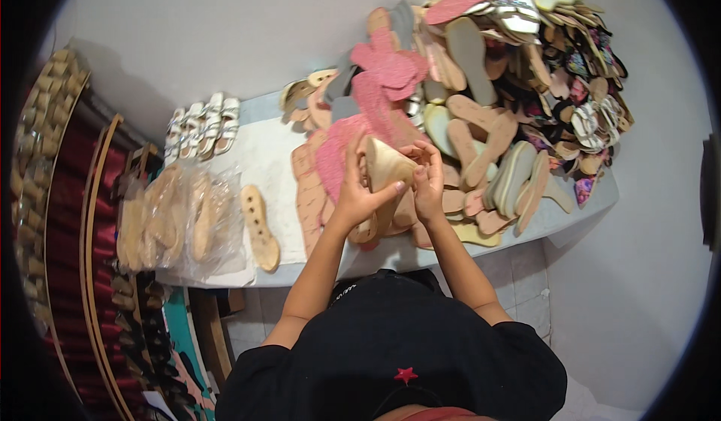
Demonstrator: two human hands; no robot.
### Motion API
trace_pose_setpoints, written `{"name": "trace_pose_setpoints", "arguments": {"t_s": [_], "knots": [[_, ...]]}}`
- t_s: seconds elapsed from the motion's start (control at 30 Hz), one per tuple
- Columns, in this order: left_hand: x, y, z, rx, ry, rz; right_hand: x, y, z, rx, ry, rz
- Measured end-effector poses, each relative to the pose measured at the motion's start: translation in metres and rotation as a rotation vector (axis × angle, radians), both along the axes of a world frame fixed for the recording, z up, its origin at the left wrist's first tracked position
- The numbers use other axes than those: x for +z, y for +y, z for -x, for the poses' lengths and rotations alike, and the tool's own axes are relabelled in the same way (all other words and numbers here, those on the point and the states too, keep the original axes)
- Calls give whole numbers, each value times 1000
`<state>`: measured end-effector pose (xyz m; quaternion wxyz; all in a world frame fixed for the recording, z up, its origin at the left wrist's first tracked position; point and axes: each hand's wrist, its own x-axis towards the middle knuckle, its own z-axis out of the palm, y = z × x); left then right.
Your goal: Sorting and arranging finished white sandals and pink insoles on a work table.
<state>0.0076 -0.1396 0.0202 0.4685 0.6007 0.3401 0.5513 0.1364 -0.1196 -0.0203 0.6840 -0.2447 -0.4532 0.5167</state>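
The left hand (355, 196) is wrapped round the left side of a pale wedge (387, 164), and the right hand (428, 188) closes on it from the right; together they hold it above the counter (593, 205), tilted. If the grip is as finger-led as it looks, a turn could let the wedge slip onto the loose pieces below. At eight o'clock from it, a holed sole (259, 230) lies near the front edge, where an elbow might knock it off. At two o'clock, the heaped pile (488, 53) looks unsteady; pulling out a low piece could start a slide.

On the counter, left to right: a clear bag (225, 196) of soles at nine o'clock, white sandals (204, 126) at ten, a white sheet (263, 150), pink pieces (384, 72) at twelve, and upright-leaning grey soles (514, 175) at three.

In the room, a rack (45, 135) of wedge shoes stands at far nine o'clock, a dark red curtain (71, 188) beside it; plain wall (646, 256) fills four o'clock, with floor tiles (526, 267) below the counter.
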Motion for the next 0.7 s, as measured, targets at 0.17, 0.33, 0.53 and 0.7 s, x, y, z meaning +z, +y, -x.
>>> {"name": "trace_pose_setpoints", "arguments": {"t_s": [0.17, 0.33, 0.53, 0.7], "knots": [[-11, -26, 83, 274, -145, -44, 1, -30, 94, 309, -232, 48], [-30, -52, 143, 494, -181, -35, -5, -30, 146, 499, -618, 18], [-83, -90, 227, 532, -362, 113, 24, -3, 187, 432, -920, -166], [-139, -128, 239, 768, 477, 410, 39, 35, 236, 355, -1418, -861]]}}
